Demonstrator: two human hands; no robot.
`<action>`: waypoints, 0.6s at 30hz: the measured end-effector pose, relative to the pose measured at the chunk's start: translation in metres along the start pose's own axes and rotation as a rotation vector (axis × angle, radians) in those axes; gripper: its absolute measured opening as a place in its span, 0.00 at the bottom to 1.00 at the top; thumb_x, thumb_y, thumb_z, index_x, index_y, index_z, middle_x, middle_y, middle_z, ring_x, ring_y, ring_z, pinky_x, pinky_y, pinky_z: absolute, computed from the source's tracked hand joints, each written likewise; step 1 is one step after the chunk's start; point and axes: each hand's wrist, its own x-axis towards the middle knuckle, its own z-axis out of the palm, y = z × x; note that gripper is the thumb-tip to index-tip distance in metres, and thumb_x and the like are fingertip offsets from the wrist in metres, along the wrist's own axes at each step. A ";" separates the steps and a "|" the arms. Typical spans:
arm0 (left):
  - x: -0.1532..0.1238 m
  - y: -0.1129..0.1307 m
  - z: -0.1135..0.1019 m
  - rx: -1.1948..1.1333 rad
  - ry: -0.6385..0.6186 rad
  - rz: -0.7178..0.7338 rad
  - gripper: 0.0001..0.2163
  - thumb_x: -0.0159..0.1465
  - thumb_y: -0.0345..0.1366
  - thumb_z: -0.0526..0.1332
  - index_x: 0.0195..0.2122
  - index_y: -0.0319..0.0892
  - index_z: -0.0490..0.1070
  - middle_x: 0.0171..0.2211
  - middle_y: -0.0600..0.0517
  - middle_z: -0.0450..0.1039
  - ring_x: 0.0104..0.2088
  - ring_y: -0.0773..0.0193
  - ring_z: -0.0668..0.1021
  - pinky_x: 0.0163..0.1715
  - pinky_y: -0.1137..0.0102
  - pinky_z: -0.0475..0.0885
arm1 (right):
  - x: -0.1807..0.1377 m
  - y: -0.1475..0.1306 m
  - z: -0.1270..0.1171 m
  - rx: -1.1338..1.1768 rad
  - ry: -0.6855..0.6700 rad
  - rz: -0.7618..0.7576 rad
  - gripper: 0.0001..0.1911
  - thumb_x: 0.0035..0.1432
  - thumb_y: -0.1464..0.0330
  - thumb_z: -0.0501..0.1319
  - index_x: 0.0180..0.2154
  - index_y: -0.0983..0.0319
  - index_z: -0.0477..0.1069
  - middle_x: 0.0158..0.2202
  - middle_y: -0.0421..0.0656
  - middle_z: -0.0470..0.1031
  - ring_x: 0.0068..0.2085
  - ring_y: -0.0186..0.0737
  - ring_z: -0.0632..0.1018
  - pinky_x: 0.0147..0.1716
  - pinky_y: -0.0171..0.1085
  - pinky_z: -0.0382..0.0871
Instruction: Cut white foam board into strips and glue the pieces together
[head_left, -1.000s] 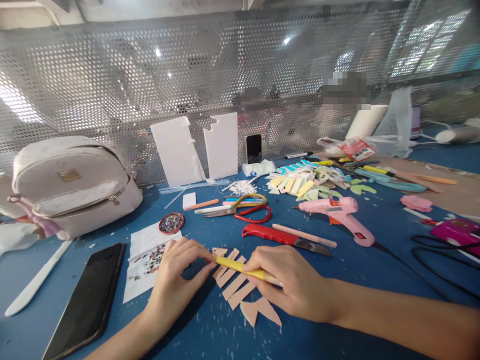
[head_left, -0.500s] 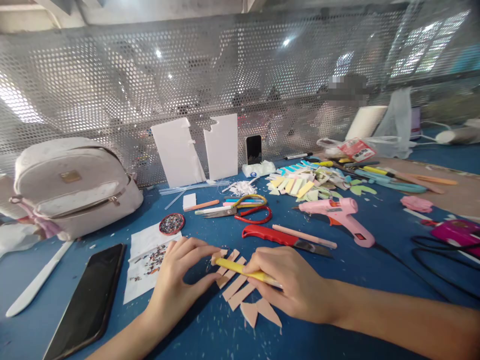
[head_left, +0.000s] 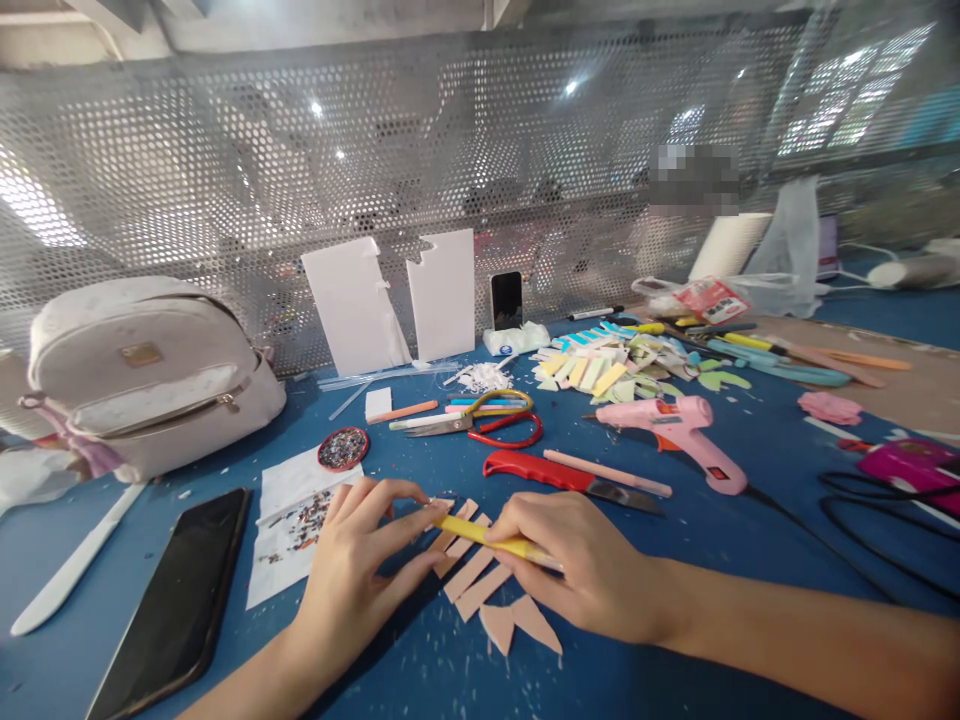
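Observation:
My right hand (head_left: 577,565) is closed round a yellow-handled tool (head_left: 480,538), which lies slanted over several pink foam strips (head_left: 472,580) on the blue table (head_left: 675,560). My left hand (head_left: 360,560) rests to the left of the strips, its thumb and fingers pinching near the tool's tip and the end of one strip. What the fingertips grip is too small to make out. Two pointed pink foam pieces (head_left: 517,622) lie just below the strips.
A black phone (head_left: 180,595) and a paper with glitter (head_left: 296,525) lie left of my hands. Behind are a red-handled knife (head_left: 562,476), scissors (head_left: 487,415), a pink glue gun (head_left: 682,435), foam scraps (head_left: 600,365), white boards (head_left: 397,300) and a beige backpack (head_left: 142,370). Black cables (head_left: 870,520) run at the right.
My left thumb and fingers shifted slightly at the tool's tip, with the forefinger lifting a little. The right hand and the tool stayed almost still.

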 end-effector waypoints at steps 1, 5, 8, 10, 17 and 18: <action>0.000 0.000 0.000 0.000 0.002 -0.001 0.14 0.68 0.38 0.60 0.54 0.56 0.72 0.47 0.49 0.73 0.40 0.53 0.71 0.38 0.60 0.63 | 0.000 0.000 0.000 -0.001 -0.001 0.002 0.03 0.64 0.73 0.54 0.40 0.63 0.66 0.31 0.41 0.72 0.28 0.33 0.70 0.27 0.33 0.61; -0.001 0.001 -0.001 -0.005 0.034 0.003 0.13 0.68 0.37 0.60 0.53 0.55 0.73 0.46 0.50 0.74 0.38 0.55 0.71 0.38 0.60 0.62 | 0.000 -0.001 0.000 -0.001 -0.006 0.004 0.03 0.65 0.73 0.54 0.39 0.63 0.66 0.31 0.41 0.72 0.28 0.33 0.70 0.27 0.33 0.60; 0.000 0.001 -0.001 0.004 0.034 0.008 0.12 0.68 0.37 0.60 0.52 0.55 0.74 0.46 0.50 0.74 0.38 0.56 0.72 0.38 0.61 0.61 | 0.000 0.001 0.000 0.005 -0.006 -0.005 0.03 0.65 0.73 0.54 0.40 0.62 0.65 0.31 0.41 0.72 0.28 0.33 0.70 0.27 0.33 0.60; 0.000 0.001 -0.001 0.009 0.021 0.010 0.12 0.69 0.37 0.60 0.52 0.55 0.74 0.46 0.51 0.74 0.38 0.56 0.72 0.38 0.61 0.61 | -0.001 0.002 0.001 0.005 -0.002 -0.009 0.03 0.65 0.73 0.54 0.40 0.62 0.65 0.32 0.42 0.73 0.28 0.34 0.70 0.28 0.33 0.60; -0.001 0.001 -0.001 -0.001 0.043 0.013 0.12 0.69 0.37 0.60 0.52 0.53 0.72 0.45 0.51 0.73 0.39 0.57 0.71 0.39 0.61 0.61 | -0.002 0.003 0.002 0.012 0.012 -0.011 0.03 0.65 0.73 0.55 0.41 0.62 0.65 0.32 0.42 0.73 0.29 0.34 0.71 0.28 0.33 0.61; -0.001 0.001 -0.001 -0.001 0.045 0.011 0.12 0.69 0.37 0.60 0.53 0.53 0.72 0.45 0.51 0.73 0.39 0.57 0.71 0.39 0.61 0.61 | -0.001 0.003 0.002 0.014 0.013 -0.014 0.04 0.65 0.73 0.55 0.41 0.62 0.65 0.32 0.42 0.73 0.29 0.34 0.71 0.28 0.33 0.61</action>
